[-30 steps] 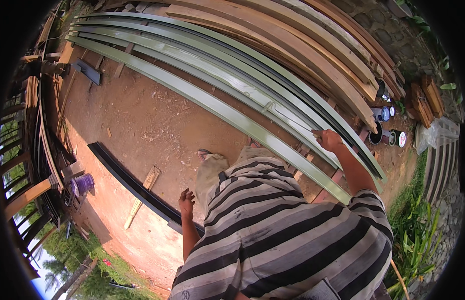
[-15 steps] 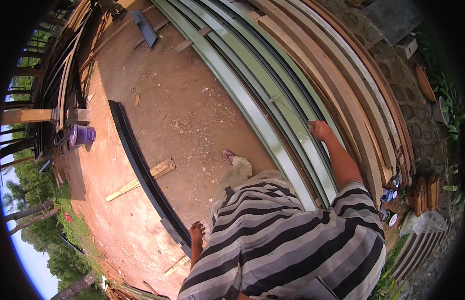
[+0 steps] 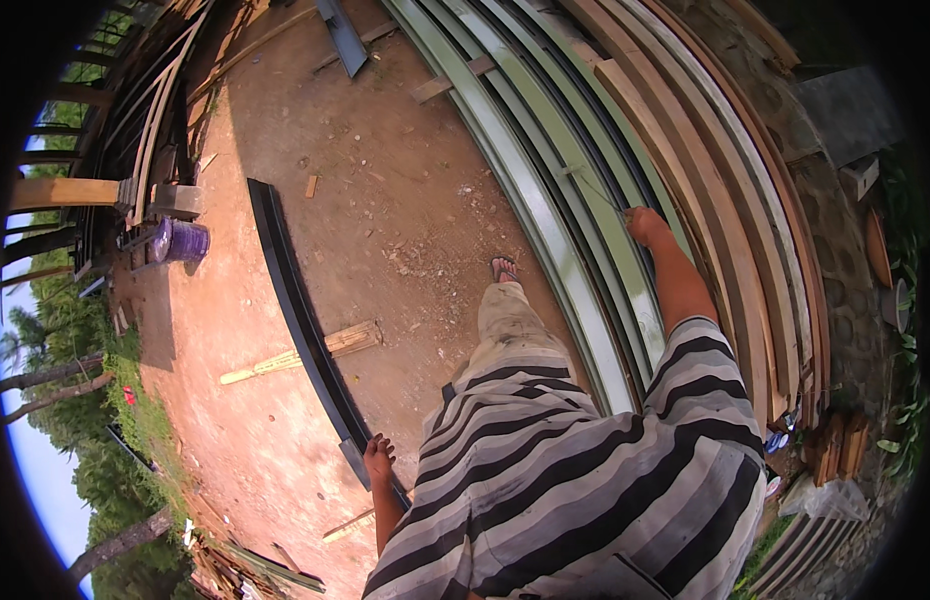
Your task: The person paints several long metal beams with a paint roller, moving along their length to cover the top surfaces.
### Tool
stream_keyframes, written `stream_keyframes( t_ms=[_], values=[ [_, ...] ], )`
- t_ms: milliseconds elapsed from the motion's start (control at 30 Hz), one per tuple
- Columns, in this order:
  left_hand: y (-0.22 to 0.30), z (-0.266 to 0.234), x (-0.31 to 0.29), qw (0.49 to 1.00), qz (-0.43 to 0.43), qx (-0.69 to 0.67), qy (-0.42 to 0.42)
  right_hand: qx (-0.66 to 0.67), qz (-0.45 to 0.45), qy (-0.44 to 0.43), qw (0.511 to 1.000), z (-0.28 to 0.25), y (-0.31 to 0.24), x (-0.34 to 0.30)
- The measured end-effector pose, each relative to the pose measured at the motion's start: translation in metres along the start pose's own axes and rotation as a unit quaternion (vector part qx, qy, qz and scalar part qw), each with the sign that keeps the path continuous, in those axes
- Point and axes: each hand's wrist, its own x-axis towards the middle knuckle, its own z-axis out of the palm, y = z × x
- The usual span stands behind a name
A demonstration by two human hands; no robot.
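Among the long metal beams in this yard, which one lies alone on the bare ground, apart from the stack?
The black beam on the red earth, near the left hand. The pale green beams lie together in the stack, where the right hand rests.

right hand (image 3: 647, 226) on green metal rails (image 3: 545, 215) | left hand (image 3: 378, 462) hangs above black beam (image 3: 295, 310)

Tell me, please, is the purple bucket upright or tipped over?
Tipped over: the purple bucket lies on its side on the dirt ground, beside the wooden beam.

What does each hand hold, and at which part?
The right hand rests on a green metal channel, mid-length; a grip cannot be told. The left hand holds nothing.
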Motion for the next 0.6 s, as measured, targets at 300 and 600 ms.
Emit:
stream_keyframes(
  t_ms=[300,600],
  values=[
    [0.067,0.045,0.051,0.996,-0.078,0.041,-0.022,0.052,-0.009,0.019,0.998,-0.081,-0.059,0.108],
    [0.332,0.147,0.162,0.997,-0.026,0.060,-0.027,0.042,-0.031,0.009,0.999,-0.143,-0.123,0.233]
  ],
)
